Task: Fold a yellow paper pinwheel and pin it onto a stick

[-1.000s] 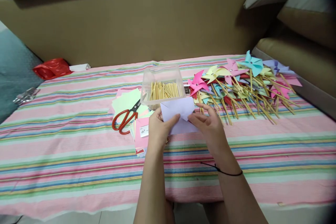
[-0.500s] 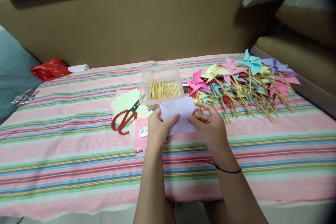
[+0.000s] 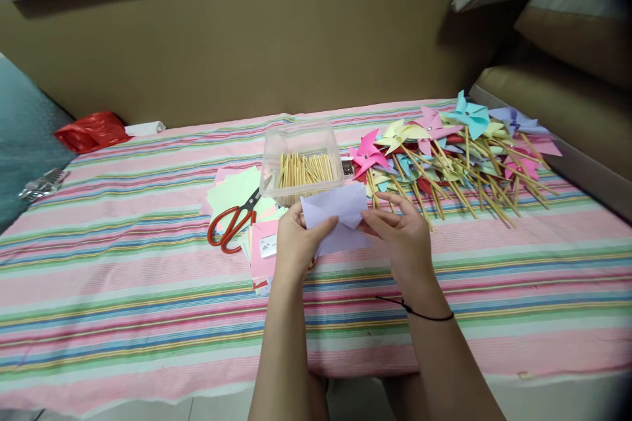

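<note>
A sheet of lilac paper point(image 3: 336, 205) is held up in front of me, with cut slits running in from its corners. My left hand point(image 3: 299, 237) grips its left side, thumb pressed on the face of the paper. At the right edge, my right hand point(image 3: 399, 227) pinches a cut flap between thumb and fingers. Just behind the paper stands a clear plastic box point(image 3: 269, 171) of short wooden sticks point(image 3: 303, 170). Left of my left hand, red-handled scissors point(image 3: 232, 223) lie on a pile of coloured paper sheets point(image 3: 237, 187).
Several finished paper pinwheels point(image 3: 469, 115) on sticks lie heaped at the right. A red plastic bag point(image 3: 93, 131) and a small white box point(image 3: 145, 128) rest at the back left, near a clear packet point(image 3: 44, 184). A striped cloth point(image 3: 138, 263) covers the surface; a brown backrest point(image 3: 237, 59) rises behind.
My right thumb has moved up from the middle of the lilac paper to its right edge, and the flap there is lifted. My left hand keeps its grip.
</note>
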The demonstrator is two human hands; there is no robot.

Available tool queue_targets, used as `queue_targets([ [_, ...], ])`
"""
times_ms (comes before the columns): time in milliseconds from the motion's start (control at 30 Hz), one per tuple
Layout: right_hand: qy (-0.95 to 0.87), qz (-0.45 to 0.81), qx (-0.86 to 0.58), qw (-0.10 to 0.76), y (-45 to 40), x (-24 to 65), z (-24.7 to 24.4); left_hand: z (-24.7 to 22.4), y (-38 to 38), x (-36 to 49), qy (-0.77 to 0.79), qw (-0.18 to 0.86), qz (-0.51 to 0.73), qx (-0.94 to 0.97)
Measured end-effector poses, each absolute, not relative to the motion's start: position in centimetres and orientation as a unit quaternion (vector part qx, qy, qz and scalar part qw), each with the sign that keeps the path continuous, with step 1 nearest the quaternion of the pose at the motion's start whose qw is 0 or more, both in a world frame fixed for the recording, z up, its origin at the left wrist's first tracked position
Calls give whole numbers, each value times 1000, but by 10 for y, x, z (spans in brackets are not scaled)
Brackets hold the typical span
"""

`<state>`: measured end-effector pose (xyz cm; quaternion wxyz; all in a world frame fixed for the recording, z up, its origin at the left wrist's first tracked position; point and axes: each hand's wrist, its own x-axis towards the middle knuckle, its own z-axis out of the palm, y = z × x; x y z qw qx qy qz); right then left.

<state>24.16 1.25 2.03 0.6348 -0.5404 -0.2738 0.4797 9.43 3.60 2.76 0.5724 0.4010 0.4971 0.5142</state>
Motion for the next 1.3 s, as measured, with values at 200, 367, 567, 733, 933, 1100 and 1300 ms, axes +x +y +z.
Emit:
queue_targets([
  [200, -261, 488, -542, 633, 12, 242, 23, 27, 36, 94, 491, 578, 511, 405],
  [367, -262, 475, -549, 636, 12, 241, 24, 28, 35, 94, 474, 590, 509, 410],
  [567, -254, 458, -551, 649, 11, 240, 22, 32, 33, 94, 456, 610, 509, 400],
  [733, -251, 461, -542, 656, 11, 241, 23, 33, 33, 92, 464, 624, 499, 383],
  [933, -255, 454, -546, 656, 10, 240, 23, 31, 33, 94, 465, 613, 501, 397],
  [1100, -258, 452, -547, 656, 10, 240, 22, 29, 33, 95, 458, 612, 503, 403],
  [1300, -255, 448, -559, 649, 10, 239, 25, 28, 33, 94, 473, 595, 511, 402],
])
